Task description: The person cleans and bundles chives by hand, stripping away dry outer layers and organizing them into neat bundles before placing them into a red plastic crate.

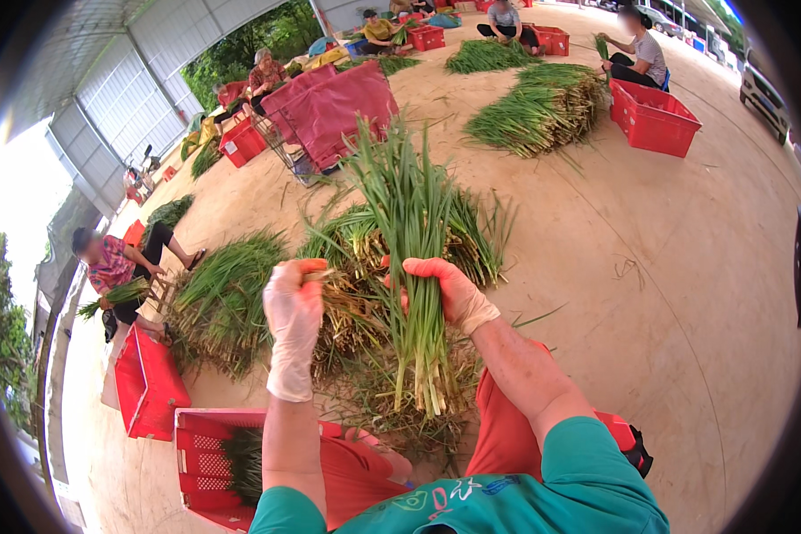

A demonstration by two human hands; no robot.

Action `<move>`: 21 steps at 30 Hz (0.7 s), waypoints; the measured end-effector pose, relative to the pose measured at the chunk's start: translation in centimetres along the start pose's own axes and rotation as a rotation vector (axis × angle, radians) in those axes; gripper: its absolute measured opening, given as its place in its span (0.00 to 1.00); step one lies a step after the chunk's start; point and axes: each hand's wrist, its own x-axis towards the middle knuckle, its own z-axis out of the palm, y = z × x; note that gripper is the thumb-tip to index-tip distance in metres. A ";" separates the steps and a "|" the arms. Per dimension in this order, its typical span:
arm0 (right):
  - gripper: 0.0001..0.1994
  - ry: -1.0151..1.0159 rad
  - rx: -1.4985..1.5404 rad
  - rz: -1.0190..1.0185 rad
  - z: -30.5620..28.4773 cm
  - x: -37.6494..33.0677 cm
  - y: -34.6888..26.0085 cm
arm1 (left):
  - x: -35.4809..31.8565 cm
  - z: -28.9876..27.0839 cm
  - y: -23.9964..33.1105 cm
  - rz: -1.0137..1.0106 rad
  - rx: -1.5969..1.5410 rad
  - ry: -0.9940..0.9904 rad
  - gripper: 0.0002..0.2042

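Note:
My right hand [449, 289], in a thin clear glove over reddish fingertips, is closed round a bunch of garlic chives [414, 214]. The bunch stands nearly upright in front of me, green leaves at the top and pale stem ends [427, 378] at the bottom. To its left, my left hand [295, 307], gloved the same way, is raised apart from the bunch. Its thumb and fingers are pinched together, with a small pale strip at their tips that is too small to name. Behind the held bunch lies a heap of chives [356, 236] on the floor.
Another chive pile [227, 294] lies to the left. Loose trimmings [400, 418] cover the floor before my legs. A red crate [191, 445] holding greens stands at my left, another red crate [147, 383] beyond it. A cart with a red cover [338, 116] stands ahead. Several people sit around.

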 end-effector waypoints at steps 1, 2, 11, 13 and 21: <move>0.22 0.023 0.005 -0.021 -0.6 0.2 -0.1 | 0.0 -0.6 0.0 -0.031 -0.029 0.014 0.08; 0.24 0.046 0.010 -0.041 -1.0 0.2 -0.2 | -0.6 -1.1 0.3 -0.200 -0.305 -0.079 0.09; 0.19 0.222 0.044 -0.122 -2.0 1.2 0.4 | -7.2 1.3 6.9 0.283 0.172 -0.570 0.22; 0.15 0.216 0.044 -0.128 -2.9 1.6 0.6 | -7.4 2.3 6.6 0.345 0.190 -0.481 0.20; 0.11 0.359 0.124 -0.212 -3.5 1.6 -0.6 | -7.8 0.6 5.7 0.231 0.011 -0.535 0.12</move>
